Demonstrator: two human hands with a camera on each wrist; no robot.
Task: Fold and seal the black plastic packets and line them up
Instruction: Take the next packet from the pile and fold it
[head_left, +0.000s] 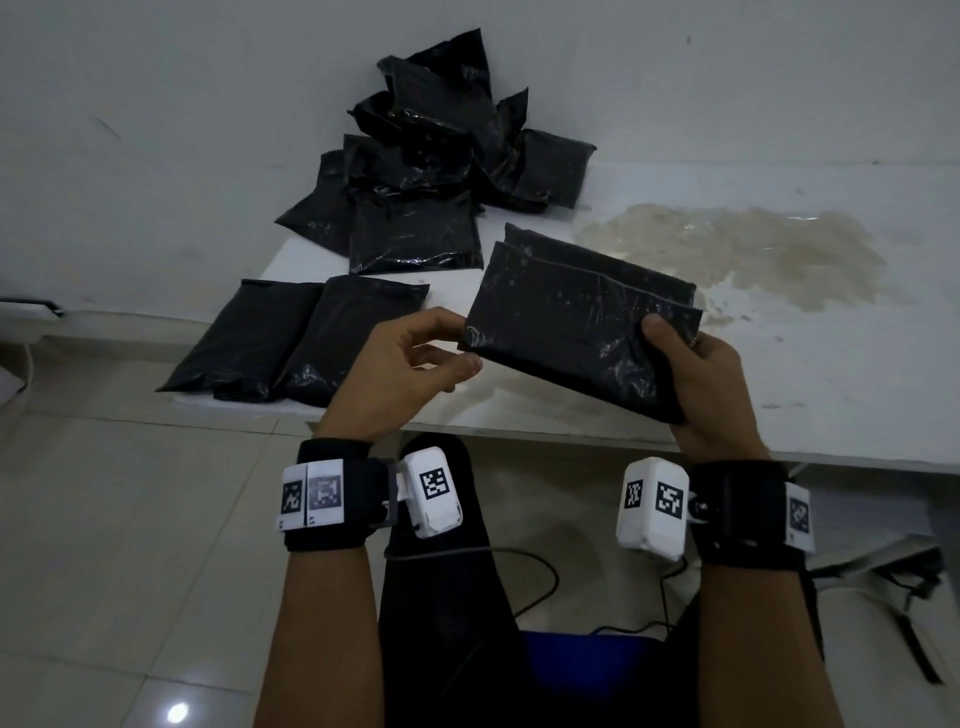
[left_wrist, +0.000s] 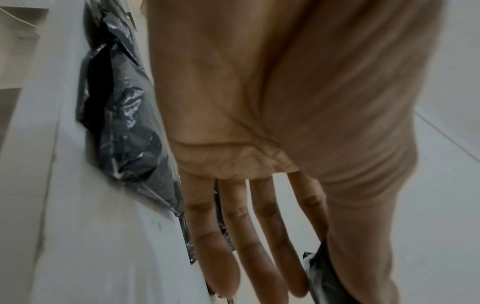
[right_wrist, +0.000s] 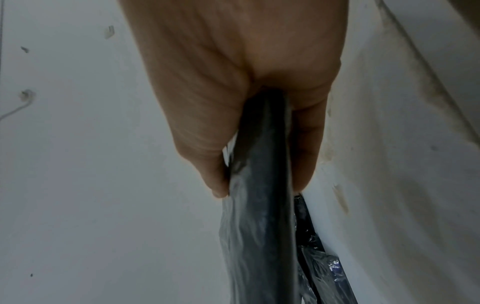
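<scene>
A folded black packet (head_left: 582, 322) is held tilted above the white table (head_left: 805, 395). My right hand (head_left: 685, 374) grips its right end, thumb on top and fingers underneath; the right wrist view shows the packet (right_wrist: 259, 236) edge-on in that pinch (right_wrist: 259, 183). My left hand (head_left: 452, 343) hovers at the packet's left corner with fingers straight and spread, holding nothing. In the left wrist view, the left hand (left_wrist: 259, 246) is open, with the packet's corner (left_wrist: 322, 273) by the thumb. Two flat packets (head_left: 249, 338) (head_left: 353, 338) lie side by side at the table's front left.
A loose pile of black packets (head_left: 431, 171) leans against the white wall at the back of the table. A yellowish stain (head_left: 727, 249) spreads over the table's right half. Below the table edge are my legs, cables and tiled floor (head_left: 130, 519).
</scene>
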